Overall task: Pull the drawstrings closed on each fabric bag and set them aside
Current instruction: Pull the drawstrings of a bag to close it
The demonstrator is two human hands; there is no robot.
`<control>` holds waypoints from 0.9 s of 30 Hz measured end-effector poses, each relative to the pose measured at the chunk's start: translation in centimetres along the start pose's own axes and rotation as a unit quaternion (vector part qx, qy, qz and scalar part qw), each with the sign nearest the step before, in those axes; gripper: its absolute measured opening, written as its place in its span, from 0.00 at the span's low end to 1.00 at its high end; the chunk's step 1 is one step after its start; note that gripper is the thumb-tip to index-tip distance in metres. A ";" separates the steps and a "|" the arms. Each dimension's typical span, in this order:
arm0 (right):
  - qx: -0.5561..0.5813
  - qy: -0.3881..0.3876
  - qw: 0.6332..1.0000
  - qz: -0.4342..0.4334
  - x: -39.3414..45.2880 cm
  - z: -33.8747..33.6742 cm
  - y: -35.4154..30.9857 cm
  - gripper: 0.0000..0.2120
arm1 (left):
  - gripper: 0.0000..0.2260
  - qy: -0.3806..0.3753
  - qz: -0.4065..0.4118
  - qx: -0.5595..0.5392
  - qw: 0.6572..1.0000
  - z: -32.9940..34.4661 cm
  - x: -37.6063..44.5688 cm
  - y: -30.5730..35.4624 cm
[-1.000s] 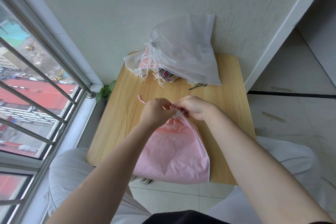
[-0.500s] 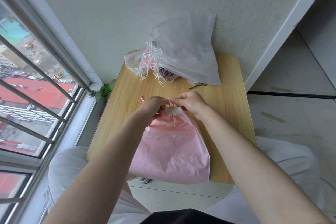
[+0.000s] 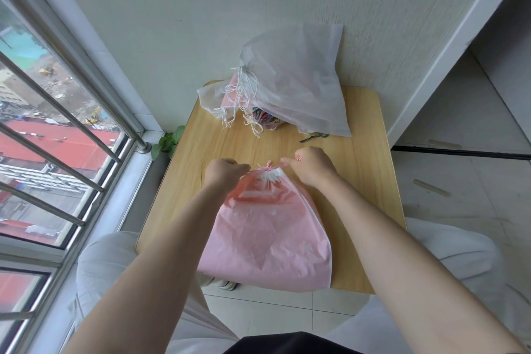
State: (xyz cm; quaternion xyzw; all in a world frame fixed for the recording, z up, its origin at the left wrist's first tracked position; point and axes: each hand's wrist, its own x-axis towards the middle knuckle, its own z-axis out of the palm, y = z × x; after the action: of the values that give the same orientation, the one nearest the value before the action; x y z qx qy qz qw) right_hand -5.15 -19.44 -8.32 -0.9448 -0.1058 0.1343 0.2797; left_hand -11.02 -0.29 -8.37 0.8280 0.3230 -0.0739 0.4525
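Pink drawstring bag (image 3: 267, 238), mouth cinched, flat on table

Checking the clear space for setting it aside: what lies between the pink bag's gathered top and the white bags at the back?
Head view: bare wooden tabletop between pink bag and white bags.

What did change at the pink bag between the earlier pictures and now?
The left hand and the right hand, close together at the mouth before, moved apart sideways, each pulling a pink drawstring. The mouth of the pink fabric bag is now gathered tight. The pile of white fabric bags and the wooden table stayed as they were.
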 end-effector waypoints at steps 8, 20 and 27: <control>0.071 0.043 0.997 -0.006 1.0 -0.1 -0.2 0.25 | 0.21 0.040 0.101 0.079 0.991 -0.9 0.8 -0.2; 0.170 0.064 0.983 -0.038 3.0 -3.8 -4.6 0.21 | 0.16 -0.067 0.193 0.229 0.952 -1.0 2.0 5.3; -0.108 0.152 0.983 -0.002 5.0 -6.6 -5.7 0.11 | 0.09 0.221 0.276 0.109 0.929 -2.1 2.6 8.6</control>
State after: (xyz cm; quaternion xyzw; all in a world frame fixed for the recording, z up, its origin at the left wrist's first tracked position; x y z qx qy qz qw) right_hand 0.91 -16.66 -0.81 -0.9785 -0.0782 -0.0237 0.1895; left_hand -4.14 -0.67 -2.14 0.9240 0.1635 0.2038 0.2793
